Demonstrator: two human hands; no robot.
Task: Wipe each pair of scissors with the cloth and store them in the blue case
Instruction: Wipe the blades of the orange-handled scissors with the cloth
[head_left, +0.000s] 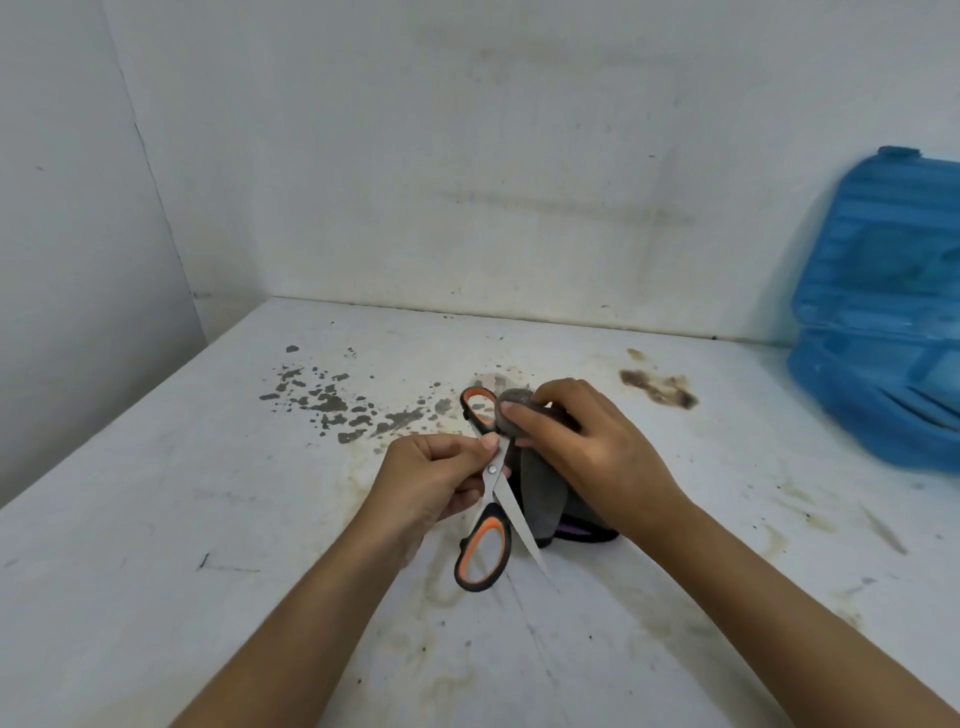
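Note:
Orange-and-black scissors (483, 545) are held above the table's middle with the blades spread apart. My left hand (431, 478) pinches them near the pivot screw. My right hand (582, 441) grips a grey cloth (540, 493) bunched around one blade, close to the far handle loop. More of the cloth hangs down under that hand. A dark object with a purple part (582, 532) lies on the table beneath the cloth, mostly hidden. The blue case (878, 322) stands open at the far right, its lid leaning against the wall.
The white table (208, 519) is stained, with dark specks left of centre and a brown smear (660, 387) behind my right hand. Walls close off the back and the left side. The table's left edge runs diagonally.

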